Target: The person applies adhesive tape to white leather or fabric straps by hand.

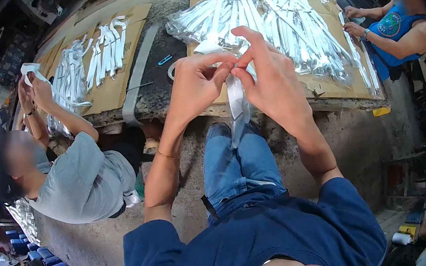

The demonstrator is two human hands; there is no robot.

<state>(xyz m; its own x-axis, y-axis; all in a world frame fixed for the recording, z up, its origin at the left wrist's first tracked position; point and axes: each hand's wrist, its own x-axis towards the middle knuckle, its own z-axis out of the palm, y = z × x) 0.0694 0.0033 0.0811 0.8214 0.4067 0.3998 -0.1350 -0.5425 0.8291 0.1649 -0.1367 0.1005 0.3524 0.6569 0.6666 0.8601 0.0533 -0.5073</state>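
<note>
With the pale strip (pixel 236 102) pinched at its top in narrow fingertip grips by the left hand (pixel 195 83) and right hand (pixel 274 82), in front of the table (pixel 169 40), light, even pressure is needed so the hanging tail is not twisted or creased.

1. I make this out as a workshop, with a rough concrete floor (pixel 89 245).
2. Bundled pale strips (pixel 231 12) cover cardboard (pixel 137 23) on a long, worn counter (pixel 166 21).
3. I see several people (pixel 85 179) working around it.
</note>
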